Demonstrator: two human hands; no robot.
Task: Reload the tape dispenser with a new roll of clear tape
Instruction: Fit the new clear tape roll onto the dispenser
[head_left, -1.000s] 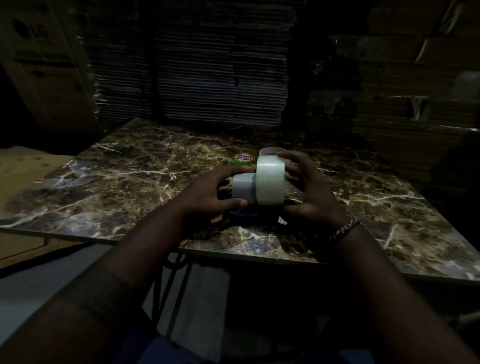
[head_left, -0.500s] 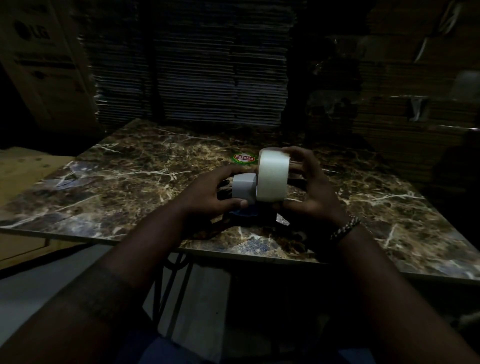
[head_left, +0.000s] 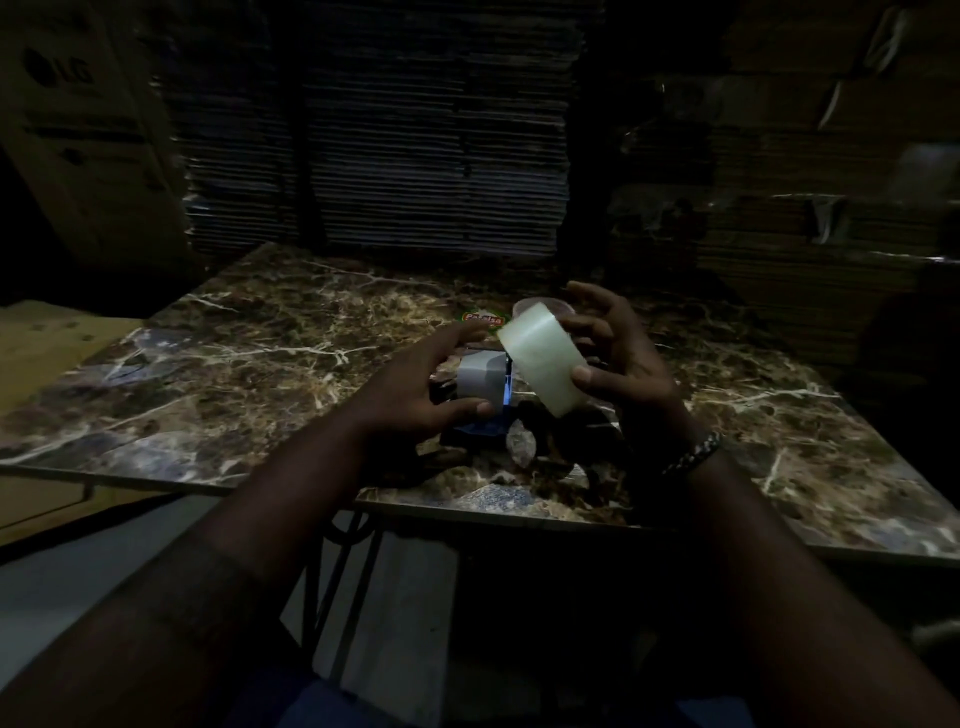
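Note:
A wide roll of clear tape (head_left: 543, 358) is tilted above the marble table (head_left: 234, 364), gripped by my right hand (head_left: 623, 358) with the thumb on its outer face. Just left of it, my left hand (head_left: 415, 384) holds the tape dispenser (head_left: 480, 382), whose grey drum and blue frame show between the fingers. The roll sits apart from the drum, its lower edge beside the dispenser. The dispenser's lower part is dark and partly hidden by my hands.
A round red and green labelled lid (head_left: 484, 318) and a small clear cup (head_left: 540, 306) lie on the table behind the roll. Stacked flat cardboard (head_left: 374, 145) fills the background. A brown box (head_left: 78, 130) stands at left. The table's front edge (head_left: 493, 514) is near my forearms.
The roll sat against the dispenser's drum earlier; now my right hand has pulled it right and tilted it, opening a gap. My left hand stays on the dispenser.

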